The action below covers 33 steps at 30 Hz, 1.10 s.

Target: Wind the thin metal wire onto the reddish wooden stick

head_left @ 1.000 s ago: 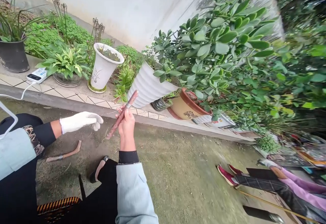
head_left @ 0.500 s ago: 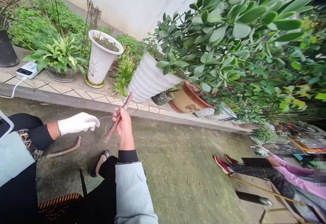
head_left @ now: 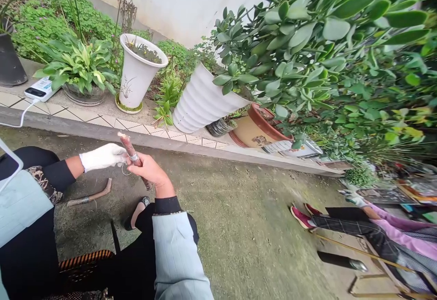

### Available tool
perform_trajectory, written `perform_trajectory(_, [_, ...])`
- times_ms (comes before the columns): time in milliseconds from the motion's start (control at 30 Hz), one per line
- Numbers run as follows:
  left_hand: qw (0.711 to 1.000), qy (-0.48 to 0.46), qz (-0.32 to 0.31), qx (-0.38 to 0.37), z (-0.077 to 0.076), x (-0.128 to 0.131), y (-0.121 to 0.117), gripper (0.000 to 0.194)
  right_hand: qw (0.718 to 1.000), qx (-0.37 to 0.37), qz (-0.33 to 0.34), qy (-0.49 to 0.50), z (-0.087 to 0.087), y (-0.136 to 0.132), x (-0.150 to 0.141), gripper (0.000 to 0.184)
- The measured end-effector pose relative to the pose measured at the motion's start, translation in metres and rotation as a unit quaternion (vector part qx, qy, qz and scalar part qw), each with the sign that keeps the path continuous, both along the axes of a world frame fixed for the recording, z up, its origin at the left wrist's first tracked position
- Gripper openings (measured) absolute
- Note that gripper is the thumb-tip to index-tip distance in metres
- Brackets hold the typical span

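Observation:
My right hand [head_left: 150,169], bare, is wrapped round a short brown stick [head_left: 127,144] that leans up to the left. A silvery wire [head_left: 134,157] is wound round the stick just above my fingers. Against the stick's left side, my left hand [head_left: 104,157], in a white glove, has its fingertips closed on the wire's loose end, which curls below them. The fingertips are partly hidden behind the stick. On the ground below lies a second, bent stick [head_left: 92,196], also with wire wound round it.
A tiled ledge [head_left: 143,130] runs across ahead, bearing a white flowerpot [head_left: 136,81], a ribbed white planter [head_left: 205,102], a brown pot [head_left: 254,127] and a white device with a cable [head_left: 39,89]. At the right, another person in pink sleeves [head_left: 392,231] sits, wearing gloves.
The stick has turned from leaning right to leaning left and moved left and down with my right hand. My left hand has come up against it; the wire strand is no longer stretched between them.

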State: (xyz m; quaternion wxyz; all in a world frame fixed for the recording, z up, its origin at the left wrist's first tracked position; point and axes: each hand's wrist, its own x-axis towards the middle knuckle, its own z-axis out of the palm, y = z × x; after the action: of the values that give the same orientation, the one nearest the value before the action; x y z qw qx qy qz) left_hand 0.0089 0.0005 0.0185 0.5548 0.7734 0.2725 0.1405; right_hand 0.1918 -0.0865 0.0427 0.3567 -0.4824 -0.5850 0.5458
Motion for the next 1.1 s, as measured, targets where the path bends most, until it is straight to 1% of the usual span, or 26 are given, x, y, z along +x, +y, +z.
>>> perform_trajectory(67, [0.997, 0.01, -0.038, -0.069, 0.0, -0.002, 0.0, 0.03, 1.0, 0.002, -0.009, -0.016, -0.001, 0.001, 0.0, 0.022])
perform_trajectory(100, [0.994, 0.018, -0.058, -0.092, 0.0, -0.003, -0.001, 0.028, 0.999, 0.005, -0.019, -0.03, -0.002, 0.001, 0.001, 0.025])
perform_trajectory(133, [0.992, 0.021, -0.064, -0.107, -0.001, -0.004, -0.001, 0.026, 0.998, 0.013, -0.031, -0.054, -0.003, 0.002, 0.001, 0.026])
perform_trajectory(200, [0.988, 0.018, -0.067, -0.138, -0.002, -0.005, 0.0, 0.024, 0.99, 0.047, -0.046, -0.124, -0.006, 0.003, -0.001, 0.019])
perform_trajectory(267, [0.982, 0.0, -0.082, -0.169, -0.003, -0.007, 0.001, 0.025, 0.979, 0.092, -0.029, -0.177, -0.01, 0.003, -0.006, 0.011])
perform_trajectory(333, [0.978, -0.019, -0.123, -0.166, -0.005, -0.008, 0.002, 0.022, 0.973, 0.127, 0.005, -0.193, -0.015, 0.004, -0.01, 0.008])
perform_trajectory(400, [0.977, -0.033, -0.156, -0.138, -0.005, -0.009, 0.003, 0.019, 0.968, 0.152, 0.025, -0.2, -0.02, 0.004, -0.013, 0.009])
perform_trajectory(433, [0.979, -0.032, -0.153, -0.132, -0.005, -0.009, 0.003, 0.019, 0.965, 0.162, 0.021, -0.203, -0.021, 0.004, -0.013, 0.01])
perform_trajectory(500, [0.982, -0.017, -0.118, -0.147, -0.005, -0.008, 0.003, 0.023, 0.963, 0.175, -0.009, -0.206, -0.024, 0.004, -0.012, 0.013])
perform_trajectory(600, [0.975, 0.001, -0.063, -0.214, -0.01, -0.007, 0.003, 0.035, 0.961, 0.177, -0.074, -0.2, -0.024, 0.003, -0.007, 0.015])
perform_trajectory(667, [0.955, -0.006, -0.048, -0.294, -0.018, -0.007, 0.004, 0.044, 0.961, 0.173, -0.095, -0.193, -0.024, 0.002, -0.005, 0.018])
perform_trajectory(733, [0.918, -0.003, -0.057, -0.394, -0.026, -0.007, 0.002, 0.053, 0.964, 0.171, -0.102, -0.177, -0.025, 0.0, -0.004, 0.019])
perform_trajectory(800, [0.873, -0.007, -0.074, -0.481, -0.031, -0.008, -0.004, 0.053, 0.966, 0.172, -0.108, -0.159, -0.025, -0.003, -0.004, 0.017])
perform_trajectory(867, [0.838, -0.036, -0.08, -0.539, -0.032, -0.008, -0.012, 0.048, 0.968, 0.167, -0.115, -0.148, -0.026, -0.005, -0.005, 0.016])
perform_trajectory(967, [0.809, -0.101, -0.081, -0.573, -0.029, -0.01, -0.023, 0.039, 0.972, 0.156, -0.108, -0.141, -0.027, -0.006, -0.007, 0.013])
perform_trajectory(1033, [0.802, -0.139, -0.084, -0.575, -0.027, -0.011, -0.026, 0.032, 0.973, 0.16, -0.103, -0.133, -0.027, -0.005, -0.008, 0.01])
perform_trajectory(1100, [0.795, -0.17, -0.08, -0.577, -0.025, -0.012, -0.027, 0.025, 0.971, 0.17, -0.112, -0.123, -0.027, -0.004, -0.009, 0.009])
